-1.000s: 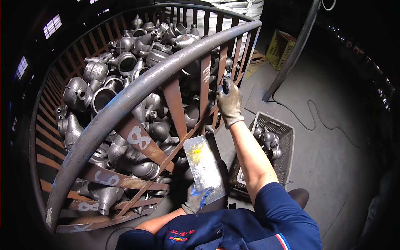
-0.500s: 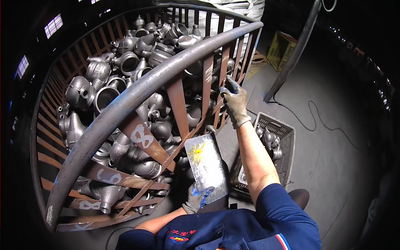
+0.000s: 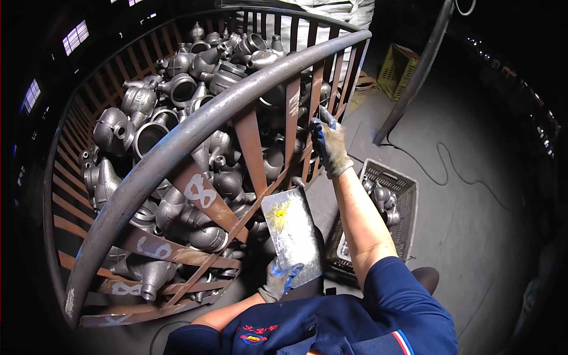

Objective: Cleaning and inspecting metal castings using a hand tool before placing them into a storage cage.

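My left hand (image 3: 279, 283), in a grey glove with blue-coated fingers, grips the lower edge of a flat metal sheet (image 3: 299, 239). The sheet is tilted, with a yellow paint smear on its upper left part. My right hand (image 3: 330, 144), gloved too, is raised at the bars of a rusty metal cage (image 3: 251, 151). Its fingers are curled, with one fingertip pointing up along a bar; whatever they hold is hidden. Behind the bars, many grey metal castings (image 3: 142, 100) with round openings and necks fill the cage.
The cage's thick curved top rail (image 3: 236, 97) arches before me. At my right stands a grey plastic crate (image 3: 405, 216) with small metal parts. Farther off are a yellow crate (image 3: 397, 72), a slanting metal post (image 3: 414, 77) and a cable (image 3: 458, 177) on the floor. White sacks (image 3: 346, 18) stand behind.
My right hand has shifted slightly left and turned a little at the bars. My left hand and the sheet have hardly moved.
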`<state>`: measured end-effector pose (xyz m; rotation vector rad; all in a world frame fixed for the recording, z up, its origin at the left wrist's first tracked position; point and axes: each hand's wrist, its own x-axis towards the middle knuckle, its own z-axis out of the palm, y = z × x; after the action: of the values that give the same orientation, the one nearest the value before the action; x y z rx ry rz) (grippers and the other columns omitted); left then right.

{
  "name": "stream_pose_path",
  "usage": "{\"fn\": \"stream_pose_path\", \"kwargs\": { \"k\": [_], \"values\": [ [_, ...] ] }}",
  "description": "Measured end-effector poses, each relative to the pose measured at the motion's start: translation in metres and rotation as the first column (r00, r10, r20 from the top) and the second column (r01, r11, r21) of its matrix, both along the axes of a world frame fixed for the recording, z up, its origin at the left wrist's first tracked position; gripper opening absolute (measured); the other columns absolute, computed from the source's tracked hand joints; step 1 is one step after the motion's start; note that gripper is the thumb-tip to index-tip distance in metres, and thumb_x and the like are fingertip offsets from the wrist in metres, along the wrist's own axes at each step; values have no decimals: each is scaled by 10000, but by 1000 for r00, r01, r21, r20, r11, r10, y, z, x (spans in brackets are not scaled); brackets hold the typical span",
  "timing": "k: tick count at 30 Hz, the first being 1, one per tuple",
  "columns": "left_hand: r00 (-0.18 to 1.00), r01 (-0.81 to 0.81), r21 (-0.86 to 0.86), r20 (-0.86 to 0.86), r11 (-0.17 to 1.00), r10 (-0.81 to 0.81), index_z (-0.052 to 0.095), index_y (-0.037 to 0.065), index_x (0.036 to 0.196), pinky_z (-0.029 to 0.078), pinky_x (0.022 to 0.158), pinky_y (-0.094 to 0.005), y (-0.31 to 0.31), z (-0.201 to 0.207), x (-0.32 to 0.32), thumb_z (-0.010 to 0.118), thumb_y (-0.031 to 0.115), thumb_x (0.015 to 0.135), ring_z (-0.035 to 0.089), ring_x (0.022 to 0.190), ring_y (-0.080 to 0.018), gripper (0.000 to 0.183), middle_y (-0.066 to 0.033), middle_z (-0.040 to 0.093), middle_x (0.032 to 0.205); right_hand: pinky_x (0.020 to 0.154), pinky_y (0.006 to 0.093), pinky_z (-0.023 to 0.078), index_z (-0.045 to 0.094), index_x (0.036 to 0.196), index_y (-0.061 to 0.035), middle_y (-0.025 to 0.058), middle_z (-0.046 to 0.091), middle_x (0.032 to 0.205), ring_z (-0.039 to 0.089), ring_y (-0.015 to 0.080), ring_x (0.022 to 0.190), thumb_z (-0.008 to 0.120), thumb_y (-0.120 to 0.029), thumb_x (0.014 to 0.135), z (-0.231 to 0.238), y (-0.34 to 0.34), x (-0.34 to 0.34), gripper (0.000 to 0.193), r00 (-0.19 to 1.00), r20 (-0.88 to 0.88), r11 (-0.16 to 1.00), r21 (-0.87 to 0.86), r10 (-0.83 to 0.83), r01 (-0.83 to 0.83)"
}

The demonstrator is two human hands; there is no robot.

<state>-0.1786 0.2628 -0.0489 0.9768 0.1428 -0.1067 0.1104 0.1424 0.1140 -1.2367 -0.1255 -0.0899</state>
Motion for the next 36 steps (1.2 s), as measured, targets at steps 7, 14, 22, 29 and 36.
{"fn": "stream_pose_path", "kwargs": {
  "k": [7, 14, 22, 29, 36],
  "values": [
    [1000, -24, 58, 21, 998, 22, 547, -1, 1093, 490, 791, -275, 0, -2, 1, 572, -13, 832, 598, 902, -132, 263, -78, 629, 999, 435, 152, 312, 440, 1286, 11, -80, 468, 663, 395, -9, 518, 559, -83, 859, -5, -8, 11, 453, 997, 69, 998, -58, 40, -36],
    [1000, 2, 19, 18, 1000, -2, 547, -5, 1097, 487, 805, -278, 1, 6, 1, 581, -6, 825, 597, 913, -137, 274, -76, 627, 1016, 447, 161, 298, 513, 1226, 15, -77, 488, 691, 378, -1, 526, 556, -69, 849, -4, -19, 12, 389, 997, 49, 979, -200, 54, -43],
    [1000, -14, 38, -16, 999, 14, 558, 4, 1096, 482, 810, -277, -6, 1, 3, 551, -46, 819, 593, 913, -127, 281, -66, 628, 1012, 469, 192, 351, 567, 1185, -19, -40, 552, 684, 393, 29, 517, 551, -74, 828, -13, -26, 22, 362, 984, 174, 913, -393, -44, 111],
    [1000, -1, 58, 22, 998, 0, 560, 15, 1092, 486, 807, -272, -5, 1, 9, 588, -33, 814, 595, 906, -127, 284, -57, 629, 999, 689, 179, 422, 534, 1207, 14, 19, 617, 972, 497, 26, 790, 558, -94, 851, -18, -26, 22, 373, 970, 240, 831, -529, -50, 173],
    [997, 41, -86, 63, 995, -36, 540, 27, 1127, 480, 866, -297, -4, -12, -1, 583, -38, 822, 576, 975, -142, 315, -54, 605, 1052, 523, 194, 432, 513, 1246, -22, -18, 603, 826, 479, 27, 602, 561, -159, 861, -30, -9, 27, 411, 922, 357, 817, -479, -153, 321]
  ]
}}
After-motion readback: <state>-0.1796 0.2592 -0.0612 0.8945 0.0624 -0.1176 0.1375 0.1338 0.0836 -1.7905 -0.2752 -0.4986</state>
